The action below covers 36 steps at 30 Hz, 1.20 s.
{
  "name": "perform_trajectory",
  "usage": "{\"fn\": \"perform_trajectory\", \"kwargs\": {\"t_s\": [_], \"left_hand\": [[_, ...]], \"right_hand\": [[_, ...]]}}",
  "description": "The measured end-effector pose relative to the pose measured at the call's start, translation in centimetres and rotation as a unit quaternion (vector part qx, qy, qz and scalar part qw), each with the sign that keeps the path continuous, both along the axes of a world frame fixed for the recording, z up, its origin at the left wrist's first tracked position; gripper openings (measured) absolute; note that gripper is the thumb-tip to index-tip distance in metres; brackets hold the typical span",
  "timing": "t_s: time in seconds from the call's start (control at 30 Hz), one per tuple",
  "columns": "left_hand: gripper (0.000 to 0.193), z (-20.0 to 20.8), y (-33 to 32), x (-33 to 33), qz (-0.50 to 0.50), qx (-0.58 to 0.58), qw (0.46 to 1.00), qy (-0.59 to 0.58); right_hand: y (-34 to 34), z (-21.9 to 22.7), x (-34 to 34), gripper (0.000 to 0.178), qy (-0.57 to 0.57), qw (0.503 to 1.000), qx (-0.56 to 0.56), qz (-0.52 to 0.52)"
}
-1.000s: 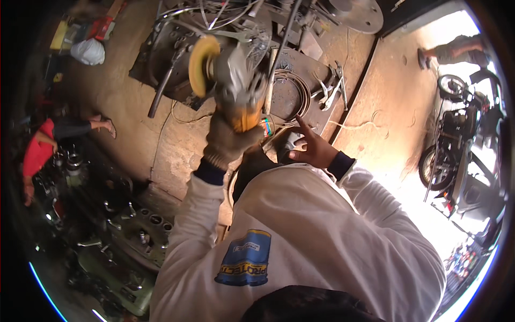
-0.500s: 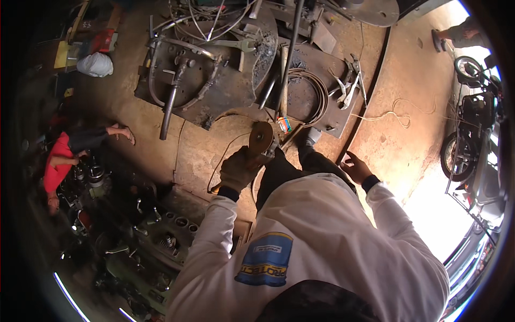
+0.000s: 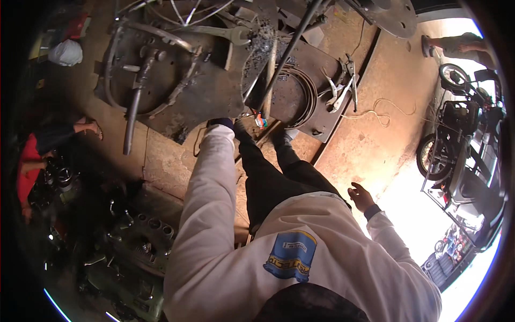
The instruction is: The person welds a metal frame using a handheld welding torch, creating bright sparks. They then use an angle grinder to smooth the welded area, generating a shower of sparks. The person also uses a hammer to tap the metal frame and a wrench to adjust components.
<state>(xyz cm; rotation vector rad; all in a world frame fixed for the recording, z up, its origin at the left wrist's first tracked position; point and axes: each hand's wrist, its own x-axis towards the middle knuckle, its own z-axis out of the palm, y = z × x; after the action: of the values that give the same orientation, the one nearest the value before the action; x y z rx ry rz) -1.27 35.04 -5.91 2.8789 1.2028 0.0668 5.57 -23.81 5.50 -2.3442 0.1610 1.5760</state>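
Observation:
My left arm stretches forward to the near edge of the metal work table (image 3: 214,102), its dark cuff (image 3: 221,123) at that edge. The left hand itself is hidden there, so its fingers and anything in them cannot be made out. My right hand (image 3: 361,197) hangs out to the right, fingers apart, holding nothing. Upon the table lie a bent tubular metal frame (image 3: 185,83) with a long pipe (image 3: 132,121), a large open-end wrench (image 3: 236,35), a coil of rod (image 3: 310,96) and locking pliers (image 3: 346,91).
A wooden-handled tool (image 3: 270,80) and a small colourful packet (image 3: 260,120) are near the table's front. Machinery (image 3: 139,236) stands at left, where a person in red (image 3: 29,166) sits. Motorcycles (image 3: 448,145) line the right; another person's legs (image 3: 450,44) show far right. Cord (image 3: 381,115) crosses the floor.
My left hand, which held an angle grinder in front of me, has gone forward to the table edge, out of sight with the grinder. My right hand stays low at my right side.

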Motion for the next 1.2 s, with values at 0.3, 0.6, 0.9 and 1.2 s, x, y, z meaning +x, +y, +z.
{"fn": "perform_trajectory", "kwargs": {"t_s": [0.3, 0.6, 0.9, 1.2], "left_hand": [[0.062, -1.8, 0.6, 3.0, -0.013, 0.001, 1.0, 0.018], [0.06, -2.5, -1.0, 4.5, -0.031, 0.0, 1.0, 0.004], [0.057, -1.5, -0.7, 4.5, -0.036, 0.008, 0.999, -0.002], [0.055, -2.3, -7.7, 0.0, -0.109, 0.072, 0.991, -0.013]], "right_hand": [[0.9, 1.5, -1.4, 0.058, 0.014, 0.999, 0.019, -0.047], [0.0, 1.1, -2.3, 0.056, 0.02, 0.998, -0.011, -0.055], [0.9, 0.2, 0.6, 0.054, -0.001, 1.0, 0.021, -0.011], [1.0, -0.4, 0.4, 0.054, 0.008, 0.999, 0.036, -0.003]]}}
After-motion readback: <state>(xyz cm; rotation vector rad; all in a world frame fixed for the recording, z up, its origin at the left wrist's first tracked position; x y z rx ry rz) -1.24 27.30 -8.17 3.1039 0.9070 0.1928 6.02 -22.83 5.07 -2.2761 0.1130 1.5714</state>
